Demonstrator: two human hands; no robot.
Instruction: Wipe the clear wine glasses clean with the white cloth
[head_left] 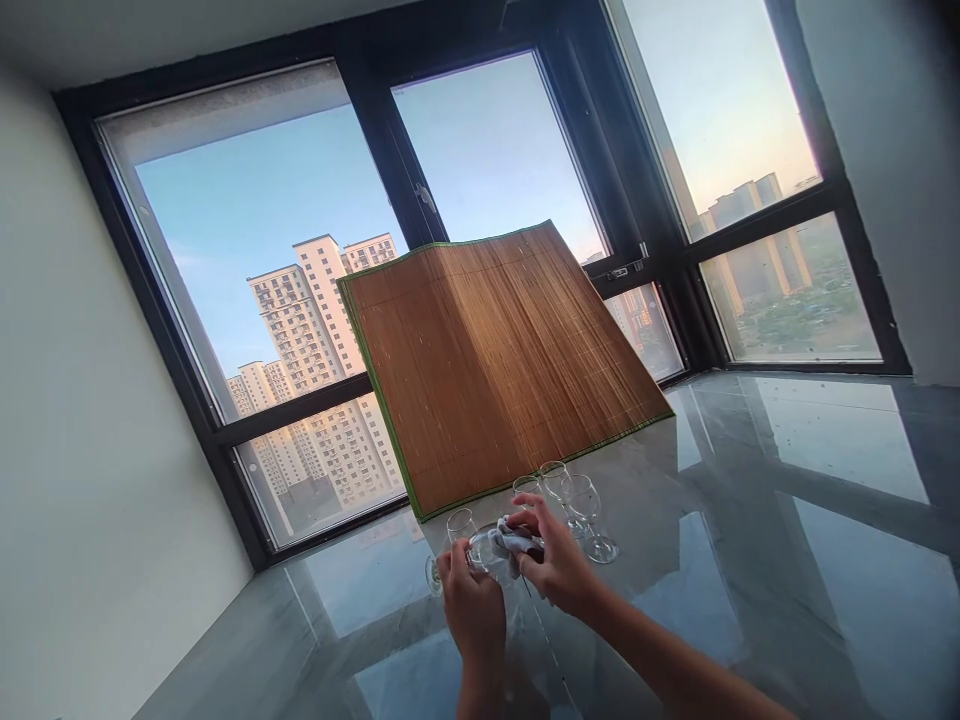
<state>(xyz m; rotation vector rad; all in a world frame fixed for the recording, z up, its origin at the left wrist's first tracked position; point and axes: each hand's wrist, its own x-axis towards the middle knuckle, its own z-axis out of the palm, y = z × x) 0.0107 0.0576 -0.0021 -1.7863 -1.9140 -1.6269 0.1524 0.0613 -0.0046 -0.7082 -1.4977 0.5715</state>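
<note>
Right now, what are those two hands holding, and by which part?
The left hand holds a wine glass lying sideways, its grip around the bowl. The right hand presses a small cloth into the glass's mouth.

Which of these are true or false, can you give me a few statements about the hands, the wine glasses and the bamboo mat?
1. The left hand holds a clear stemmed wine glass lying sideways. True.
2. The right hand presses a small pale cloth into that glass. True.
3. The brown slatted bamboo mat lies flat on the floor. False: it leans against the window.
4. The other clear wine glasses stand upright on the glossy grey surface. True.
5. The mat has a red border. False: it is green.
</note>
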